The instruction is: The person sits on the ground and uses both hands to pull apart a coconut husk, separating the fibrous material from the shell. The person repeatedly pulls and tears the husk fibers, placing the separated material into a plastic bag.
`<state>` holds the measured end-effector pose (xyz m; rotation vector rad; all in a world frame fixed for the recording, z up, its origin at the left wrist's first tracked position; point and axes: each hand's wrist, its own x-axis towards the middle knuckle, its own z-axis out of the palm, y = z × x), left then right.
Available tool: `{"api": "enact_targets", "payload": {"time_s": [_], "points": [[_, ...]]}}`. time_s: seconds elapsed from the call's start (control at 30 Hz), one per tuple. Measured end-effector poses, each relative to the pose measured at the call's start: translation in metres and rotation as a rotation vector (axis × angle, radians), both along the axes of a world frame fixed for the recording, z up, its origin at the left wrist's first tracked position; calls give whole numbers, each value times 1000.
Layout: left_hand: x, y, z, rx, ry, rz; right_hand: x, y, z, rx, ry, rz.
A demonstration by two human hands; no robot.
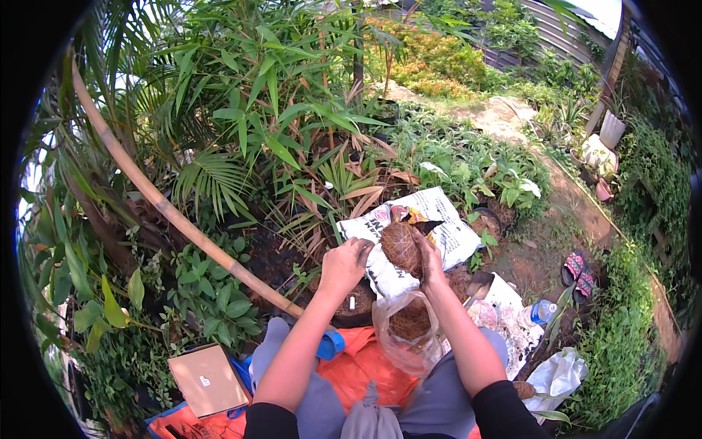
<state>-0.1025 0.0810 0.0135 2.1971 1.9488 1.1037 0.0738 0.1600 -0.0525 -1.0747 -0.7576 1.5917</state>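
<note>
A round ball of brown coconut fibre [402,248], wound with pale crossing thread, rests in my right hand [429,257], whose fingers wrap its right side. Dark leaf-like material shows at the ball's top right. To the left of the ball, apart from it, is my left hand [346,262], with fingertips drawn together; whether a thin thread runs between them is too fine to see. Below the ball stands an open clear plastic bag [408,351] with loose coconut fibre [408,319] inside. A small white cylinder [352,303], perhaps a thread spool, lies below my left hand.
Printed white sacks [455,233] lie ahead. An orange sheet [356,378] is between my legs, with a blue cup [330,344] on it. At right are a plastic bottle [542,311] and sandals [577,277]. A cardboard box [208,380] and bamboo pole [208,249] are left.
</note>
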Motion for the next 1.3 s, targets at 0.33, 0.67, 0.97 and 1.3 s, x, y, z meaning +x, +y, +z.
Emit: {"api": "enact_targets", "payload": {"time_s": [0.33,0.67,0.97,1.3], "points": [[-2,-8,13,-89,134,79,-10,-4,12,71,-140,27],[-10,-32,19,-95,165,73,-34,-26,28,176,-255,18],[-6,-47,31,-22,123,146,-39,-30,29,403,-481,111],[-35,-62,35,-78,177,44,-44,-49,59,655,-918,286]]}}
